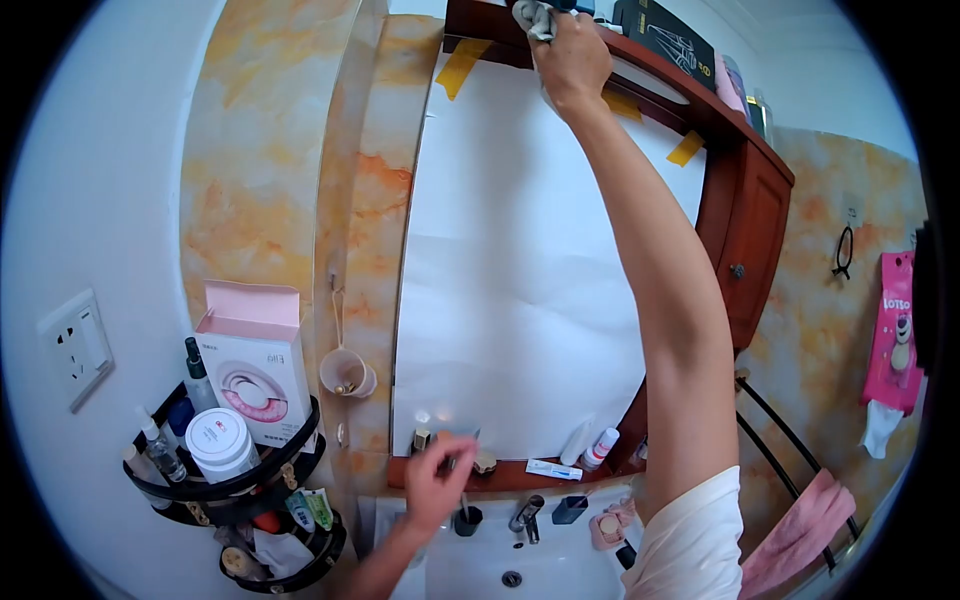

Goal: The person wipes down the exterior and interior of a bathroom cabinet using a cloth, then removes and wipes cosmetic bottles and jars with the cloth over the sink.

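Observation:
My right hand (577, 62) is raised to the wooden shelf (480, 20) above a large white sheet (520, 250), its fingers closed on a grey cloth (535, 18). The sheet is held at its top by yellow tape (461, 66). Low in front of the sheet, my left hand (438, 487) hovers near small bottles on the lower wooden ledge, its fingers curled and blurred; whether it holds anything cannot be made out. A toothpaste tube (553, 469) and a white bottle (600, 448) stand or lie on that ledge.
Below is a sink (460, 575) with a faucet (526, 515) and dark cups. A black corner rack (230, 500) holds jars and a box (258, 380) at left. A black box (665, 42) sits on the top shelf. A pink towel (800, 535) hangs at right.

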The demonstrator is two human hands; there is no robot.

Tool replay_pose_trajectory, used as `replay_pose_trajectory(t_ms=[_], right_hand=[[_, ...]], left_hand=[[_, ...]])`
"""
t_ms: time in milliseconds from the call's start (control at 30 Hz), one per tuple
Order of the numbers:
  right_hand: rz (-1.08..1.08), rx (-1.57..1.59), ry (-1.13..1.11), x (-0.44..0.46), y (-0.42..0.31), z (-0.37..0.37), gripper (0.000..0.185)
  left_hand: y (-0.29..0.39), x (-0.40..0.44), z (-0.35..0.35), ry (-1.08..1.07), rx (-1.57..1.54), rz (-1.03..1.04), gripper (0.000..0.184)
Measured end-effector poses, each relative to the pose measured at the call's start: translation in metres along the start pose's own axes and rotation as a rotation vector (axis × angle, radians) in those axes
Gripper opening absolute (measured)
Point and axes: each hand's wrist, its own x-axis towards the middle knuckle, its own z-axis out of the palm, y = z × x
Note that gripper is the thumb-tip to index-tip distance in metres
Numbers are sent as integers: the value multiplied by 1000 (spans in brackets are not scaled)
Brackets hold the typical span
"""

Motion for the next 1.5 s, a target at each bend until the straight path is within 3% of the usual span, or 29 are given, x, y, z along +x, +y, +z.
replay_pose_trajectory(t_ms=[133,267,333,467,567,600,700,833,900,967,1033,1233,1267,1300,1333,1400,1500], right_hand=[[-20,-40,-77,-2,37,-21,29],[48,-119,-137,-2,94,-42,36],[90,-143,-155,2,122,-49,34],[133,-154,-133,6,140,-51,29],[70,-157,-186,4,143,-47,26],[27,-108,-192,5,146,-49,29],[-52,-155,-167,12,167,-49,32],[14,-178,-116,6,232,-54,34],[157,-176,-185,2,247,-74,34],[184,-211,-198,1,264,-80,34],[194,-189,-169,7,287,-70,35],[99,-116,-34,3,221,-52,23],[185,-72,-82,4,209,-42,21],[75,-149,-89,-3,185,-61,23],[66,-154,-189,3,178,-63,25],[50,-114,-149,4,184,-63,26],[-3,-163,-132,-1,210,-73,24]], left_hand=[[62,112,9,21,175,452,22],[111,200,16,-38,429,778,34],[123,246,22,32,433,892,36],[145,320,46,266,420,790,38],[127,347,68,295,405,673,41],[120,354,75,367,419,789,43],[144,342,77,381,592,811,46],[164,355,45,515,824,1136,53],[177,365,14,563,932,1263,56],[188,366,-24,669,1184,1292,61],[189,370,-56,749,1256,1103,70],[157,399,-145,677,1514,683,74],[150,400,-144,728,1510,681,72],[145,397,-138,779,1511,672,69],[143,393,-125,804,1486,657,68],[148,385,-111,866,1454,612,65],[155,369,-90,737,1566,890,62]])
